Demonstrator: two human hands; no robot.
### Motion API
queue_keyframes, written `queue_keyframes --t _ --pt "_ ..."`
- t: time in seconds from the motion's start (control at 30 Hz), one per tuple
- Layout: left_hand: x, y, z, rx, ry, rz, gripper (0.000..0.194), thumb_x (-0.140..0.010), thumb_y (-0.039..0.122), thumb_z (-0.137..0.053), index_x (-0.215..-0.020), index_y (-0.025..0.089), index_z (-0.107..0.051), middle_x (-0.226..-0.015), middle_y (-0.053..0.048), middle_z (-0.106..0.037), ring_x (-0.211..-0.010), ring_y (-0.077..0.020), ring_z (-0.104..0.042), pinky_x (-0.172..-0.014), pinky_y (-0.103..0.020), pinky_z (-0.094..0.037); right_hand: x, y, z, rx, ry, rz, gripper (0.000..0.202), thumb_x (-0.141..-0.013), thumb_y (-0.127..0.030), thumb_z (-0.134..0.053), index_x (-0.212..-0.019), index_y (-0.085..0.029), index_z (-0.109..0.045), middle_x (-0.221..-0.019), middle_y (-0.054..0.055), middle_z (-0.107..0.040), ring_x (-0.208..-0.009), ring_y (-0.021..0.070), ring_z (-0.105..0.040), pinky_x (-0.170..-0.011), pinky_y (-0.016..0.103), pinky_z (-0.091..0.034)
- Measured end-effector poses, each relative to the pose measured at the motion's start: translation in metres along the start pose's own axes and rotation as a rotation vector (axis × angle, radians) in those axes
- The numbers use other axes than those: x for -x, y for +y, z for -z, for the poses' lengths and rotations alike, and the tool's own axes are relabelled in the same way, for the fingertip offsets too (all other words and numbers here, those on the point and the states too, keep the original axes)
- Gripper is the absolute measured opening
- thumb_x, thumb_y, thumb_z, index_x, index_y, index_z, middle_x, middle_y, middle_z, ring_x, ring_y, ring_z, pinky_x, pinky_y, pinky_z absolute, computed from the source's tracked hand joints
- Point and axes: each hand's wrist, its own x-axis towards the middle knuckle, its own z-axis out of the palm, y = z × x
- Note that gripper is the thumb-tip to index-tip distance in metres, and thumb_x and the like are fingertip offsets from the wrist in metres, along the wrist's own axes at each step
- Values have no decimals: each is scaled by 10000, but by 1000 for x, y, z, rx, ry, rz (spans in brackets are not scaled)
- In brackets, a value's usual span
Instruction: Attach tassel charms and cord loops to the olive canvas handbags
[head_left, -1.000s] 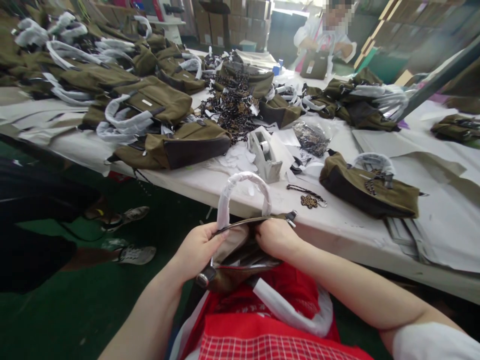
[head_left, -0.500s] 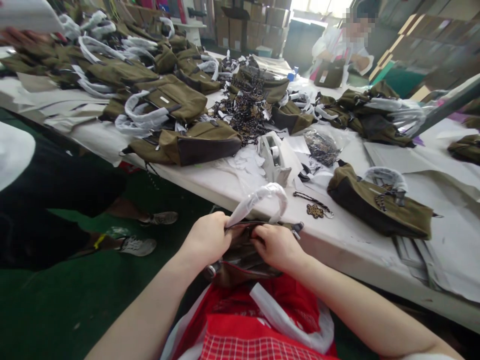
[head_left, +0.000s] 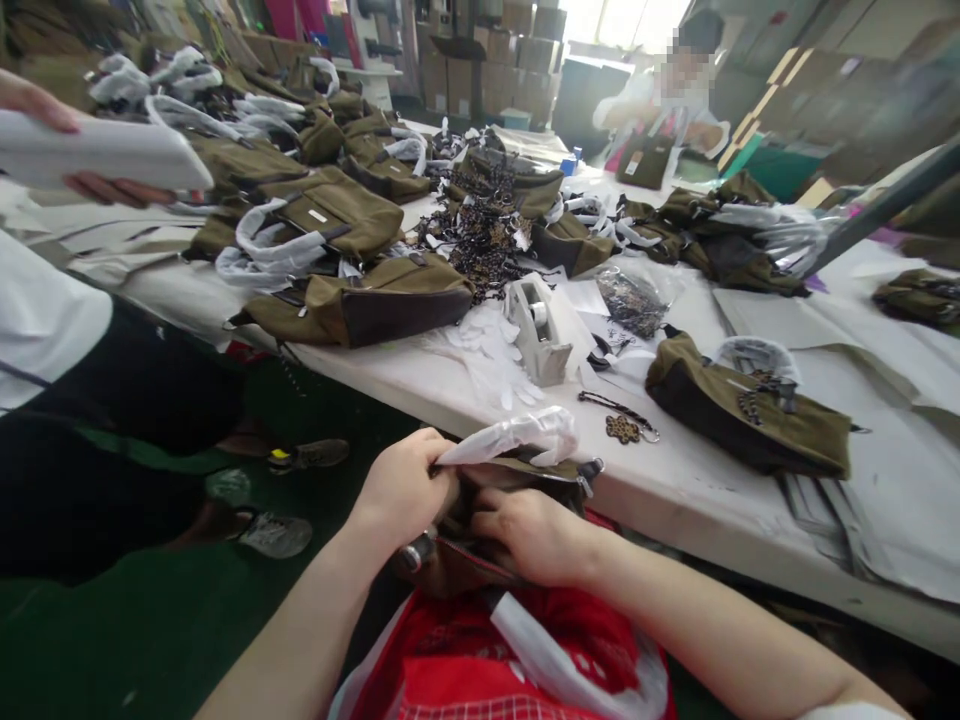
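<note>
An olive-brown bag [head_left: 469, 572] with a red-edged zip opening rests in my lap against the table's front edge. Its plastic-wrapped handle [head_left: 525, 435] leans over toward the table. My left hand [head_left: 409, 487] pinches the bag's rim at the left end, by the base of the handle. Inside the opening are the fingertips of my right hand [head_left: 532, 530]; the fingers are curled, and what they touch is hidden. Beyond the bag, a beaded strap with a flower-shaped charm [head_left: 622, 429] lies on the table.
A white tape dispenser [head_left: 538, 330] stands on the white table [head_left: 420, 380]. Olive bags [head_left: 405, 295] pile up at the left, another bag [head_left: 757, 410] lies right. A person's hands [head_left: 112, 185] hold a white object at far left. Another person [head_left: 660, 120] stands across the table.
My right hand has moved down and left, deeper over the bag's opening. The wrapped handle has sunk lower. At the left, the other person's hands and white object have come further into view.
</note>
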Motion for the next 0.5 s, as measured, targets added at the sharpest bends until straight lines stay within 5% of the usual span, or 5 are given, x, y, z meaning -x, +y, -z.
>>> queue_keyframes --t 0.2,0.5 --pt "-5 -4 -3 406 -198 128 154 -725 258 -602 -786 184 -724 -739 -9 -694 -725 -205 -637 -659 -256 -482 17 1 5 -9 20 3 115 -880 -293 -607 -906 -200 -670 -888 15 -667 -768 154 -598 -682 244 -443" --pt "-3 -24 -15 531 -245 166 190 -756 338 -655 -765 159 -720 -752 -32 -702 -722 -206 -635 -645 -250 -514 27 8 2 -295 71 -55 228 -893 -234 -574 -1082 -188 -694 -1049 44 -701 -954 157 -642 -883 211 -466"
